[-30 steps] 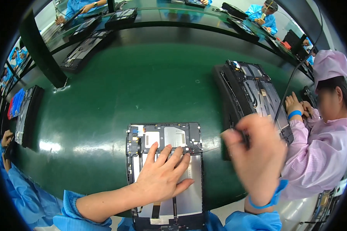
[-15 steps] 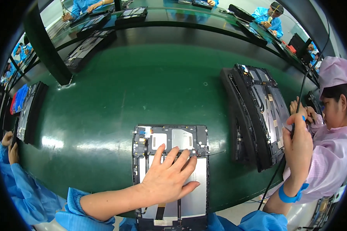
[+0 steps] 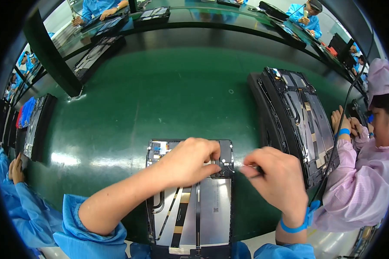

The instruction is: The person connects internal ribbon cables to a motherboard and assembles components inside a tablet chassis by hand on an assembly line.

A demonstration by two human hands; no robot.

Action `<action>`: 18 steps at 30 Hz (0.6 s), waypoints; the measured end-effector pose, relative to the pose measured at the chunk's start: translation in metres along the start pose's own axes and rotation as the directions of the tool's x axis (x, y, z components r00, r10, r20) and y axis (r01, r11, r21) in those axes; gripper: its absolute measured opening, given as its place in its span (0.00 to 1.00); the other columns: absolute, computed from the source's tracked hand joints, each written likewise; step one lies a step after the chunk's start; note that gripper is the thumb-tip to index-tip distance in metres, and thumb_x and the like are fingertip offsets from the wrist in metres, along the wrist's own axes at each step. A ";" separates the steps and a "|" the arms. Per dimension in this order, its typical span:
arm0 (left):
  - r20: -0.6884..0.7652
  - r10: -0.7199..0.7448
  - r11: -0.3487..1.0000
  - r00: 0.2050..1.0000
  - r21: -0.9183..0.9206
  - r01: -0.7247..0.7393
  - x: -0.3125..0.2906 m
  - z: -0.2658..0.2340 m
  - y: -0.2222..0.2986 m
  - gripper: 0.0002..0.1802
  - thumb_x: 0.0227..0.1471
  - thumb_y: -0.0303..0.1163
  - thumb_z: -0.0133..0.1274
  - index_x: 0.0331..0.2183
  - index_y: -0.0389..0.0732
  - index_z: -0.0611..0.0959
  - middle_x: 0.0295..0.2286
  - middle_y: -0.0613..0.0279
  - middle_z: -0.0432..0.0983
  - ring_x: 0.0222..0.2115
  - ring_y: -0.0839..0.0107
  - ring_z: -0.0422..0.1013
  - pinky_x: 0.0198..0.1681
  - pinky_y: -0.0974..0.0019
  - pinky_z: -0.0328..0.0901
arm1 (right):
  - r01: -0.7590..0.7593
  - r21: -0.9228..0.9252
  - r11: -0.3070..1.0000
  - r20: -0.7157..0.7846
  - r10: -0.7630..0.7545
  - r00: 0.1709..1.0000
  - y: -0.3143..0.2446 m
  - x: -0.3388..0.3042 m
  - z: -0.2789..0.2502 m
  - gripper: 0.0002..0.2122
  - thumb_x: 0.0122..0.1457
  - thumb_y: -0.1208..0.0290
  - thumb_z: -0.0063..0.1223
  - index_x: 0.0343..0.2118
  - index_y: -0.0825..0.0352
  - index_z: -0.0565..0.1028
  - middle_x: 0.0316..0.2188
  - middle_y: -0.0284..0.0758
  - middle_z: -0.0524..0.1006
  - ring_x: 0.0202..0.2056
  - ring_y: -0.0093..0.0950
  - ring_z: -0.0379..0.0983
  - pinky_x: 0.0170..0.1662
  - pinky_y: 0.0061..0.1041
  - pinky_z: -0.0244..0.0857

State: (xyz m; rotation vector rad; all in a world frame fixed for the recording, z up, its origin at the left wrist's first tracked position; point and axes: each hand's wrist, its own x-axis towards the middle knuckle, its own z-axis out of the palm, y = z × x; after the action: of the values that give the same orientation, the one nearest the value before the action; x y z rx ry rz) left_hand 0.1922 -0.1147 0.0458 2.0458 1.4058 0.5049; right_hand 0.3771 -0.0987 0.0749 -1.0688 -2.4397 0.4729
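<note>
An opened tablet lies on the green table in front of me, its inner side up, with flat dark ribbon cables running down a silvery panel. Over its upper part, my left hand bends its thumb and index finger toward each other in a pinch at the right side. Whatever lies between those fingertips is too small to make out. Just off the tablet's right edge, my right hand is closed, blurred at the fingertips. A dark bit shows between its fingers, of a kind I cannot tell.
Stacked opened tablets stand at the right, a black cord hanging beside them. A person in pink works there. Another tablet lies far left near a person in blue. A dark post and raised shelf stand behind.
My left hand has gone from spread flat on the tablet to bent fingers higher up. My right hand has come left and down from beside the black cord to the tablet's right edge.
</note>
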 end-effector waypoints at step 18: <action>0.200 -0.214 0.976 0.956 0.005 0.218 0.016 0.000 0.001 0.09 0.30 0.34 0.53 0.17 0.40 0.74 0.15 0.60 0.65 0.19 0.65 0.65 0.23 0.65 0.59 | -0.207 -0.023 0.978 0.536 0.187 0.823 0.009 0.037 0.021 0.09 0.36 0.69 0.50 0.22 0.66 0.70 0.20 0.37 0.72 0.27 0.34 0.69 0.29 0.30 0.62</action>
State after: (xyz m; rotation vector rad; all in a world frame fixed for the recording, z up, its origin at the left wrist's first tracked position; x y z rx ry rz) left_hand 0.1990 -0.1000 0.0465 1.8432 1.4740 0.2117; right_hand 0.3493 -0.0677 0.0626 -1.3221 -2.7846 1.0011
